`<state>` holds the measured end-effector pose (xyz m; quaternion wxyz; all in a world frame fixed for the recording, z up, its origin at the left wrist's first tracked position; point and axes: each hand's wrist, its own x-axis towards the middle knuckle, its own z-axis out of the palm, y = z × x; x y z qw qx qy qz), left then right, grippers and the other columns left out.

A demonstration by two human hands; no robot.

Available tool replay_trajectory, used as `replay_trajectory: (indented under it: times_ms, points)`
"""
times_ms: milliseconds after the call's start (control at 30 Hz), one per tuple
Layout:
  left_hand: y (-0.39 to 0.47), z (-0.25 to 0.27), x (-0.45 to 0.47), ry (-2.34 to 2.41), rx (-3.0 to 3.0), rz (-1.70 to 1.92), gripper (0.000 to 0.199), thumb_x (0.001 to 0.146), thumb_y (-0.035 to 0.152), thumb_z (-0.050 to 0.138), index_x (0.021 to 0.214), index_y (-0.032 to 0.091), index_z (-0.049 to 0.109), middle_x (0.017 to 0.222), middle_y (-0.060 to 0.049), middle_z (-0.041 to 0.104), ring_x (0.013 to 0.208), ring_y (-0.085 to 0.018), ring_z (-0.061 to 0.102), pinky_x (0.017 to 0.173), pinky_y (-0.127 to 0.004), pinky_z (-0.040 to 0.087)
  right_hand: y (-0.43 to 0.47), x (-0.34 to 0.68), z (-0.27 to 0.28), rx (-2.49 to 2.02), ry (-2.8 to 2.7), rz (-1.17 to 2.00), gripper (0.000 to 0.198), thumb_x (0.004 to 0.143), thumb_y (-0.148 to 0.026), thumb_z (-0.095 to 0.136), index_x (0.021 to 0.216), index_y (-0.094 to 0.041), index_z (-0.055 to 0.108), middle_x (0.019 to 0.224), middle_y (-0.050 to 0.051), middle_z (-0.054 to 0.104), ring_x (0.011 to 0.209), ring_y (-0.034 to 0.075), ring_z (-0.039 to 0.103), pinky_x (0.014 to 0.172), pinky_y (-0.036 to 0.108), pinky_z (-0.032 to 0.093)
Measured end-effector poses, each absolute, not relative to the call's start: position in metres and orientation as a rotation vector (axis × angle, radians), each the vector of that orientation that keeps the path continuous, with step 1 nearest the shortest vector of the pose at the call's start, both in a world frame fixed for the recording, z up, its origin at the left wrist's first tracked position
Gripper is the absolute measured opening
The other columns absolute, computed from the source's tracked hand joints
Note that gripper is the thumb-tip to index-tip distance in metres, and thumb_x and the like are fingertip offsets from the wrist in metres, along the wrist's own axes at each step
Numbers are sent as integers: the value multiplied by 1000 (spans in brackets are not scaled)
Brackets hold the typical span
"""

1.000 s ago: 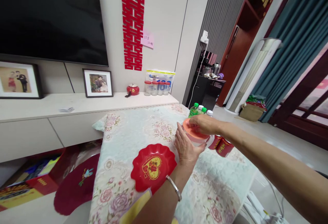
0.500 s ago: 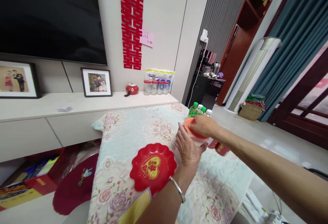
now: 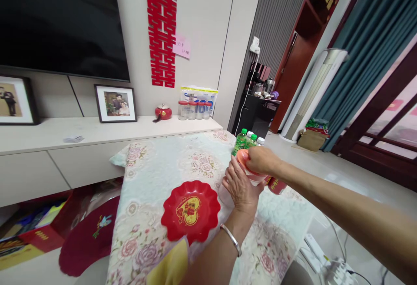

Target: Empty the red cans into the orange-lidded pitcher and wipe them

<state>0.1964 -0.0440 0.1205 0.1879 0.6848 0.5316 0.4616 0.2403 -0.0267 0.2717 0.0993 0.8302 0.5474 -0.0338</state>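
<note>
My left hand, with a silver bangle at the wrist, is wrapped round the side of a clear container that stands on the flowered tablecloth. The container is mostly hidden by my hands. My right hand is closed on its orange lid from the right, knuckles up and fingertips out of sight. The lid looks tilted; whether it is free of the container's rim I cannot tell. A red scalloped plate with a gold heart lies to the left of my left hand.
Several bottles with green and white caps stand behind the container, and red cans to its right. A yellow cloth lies at the front edge. Lidded jars and a photo frame sit on the cabinet.
The orange lid has tilted under my right hand, showing less of its top. My left hand stays round the container. The whole view has shifted slightly.
</note>
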Motion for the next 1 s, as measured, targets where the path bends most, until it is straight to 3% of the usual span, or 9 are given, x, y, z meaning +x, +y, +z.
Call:
replay_trajectory:
  times_ms: [200,333,433,600,1000]
  points:
    - [-40,110,195,1439,1963,1358,139,59,46,102,166,10,20,148,-28,59,131,-47,61,107,-62,51,-32,256,258,2597,1601,-184,34,105,-42,69,130,-20,70,129,9,73,107,23,74,93,45,64]
    - [-29,95,192,1231,1938,1481,144,55,49,102,165,7,20,154,-31,51,143,-47,56,117,-58,49,-41,261,248,2649,1695,-175,37,104,-43,70,133,-20,68,130,9,72,109,24,73,93,46,63]
    - [-22,88,188,1153,1896,1535,143,53,54,102,164,10,23,156,-31,50,146,-47,55,118,-58,50,-47,262,247,2604,1853,-213,33,103,-39,72,128,-19,68,119,6,74,98,21,73,87,42,63]
    - [-21,88,180,1176,1872,1569,137,49,47,103,159,13,29,151,-30,58,140,-47,61,114,-60,54,-48,273,252,2477,2095,-347,23,87,-13,72,109,-20,70,83,-2,72,75,17,65,69,28,49]
    - [-25,89,178,1193,1833,1537,131,50,42,101,156,16,28,152,-28,57,142,-48,60,115,-61,52,-47,274,245,2583,2168,-318,27,69,-7,67,91,-23,64,75,-1,69,69,18,61,59,27,35]
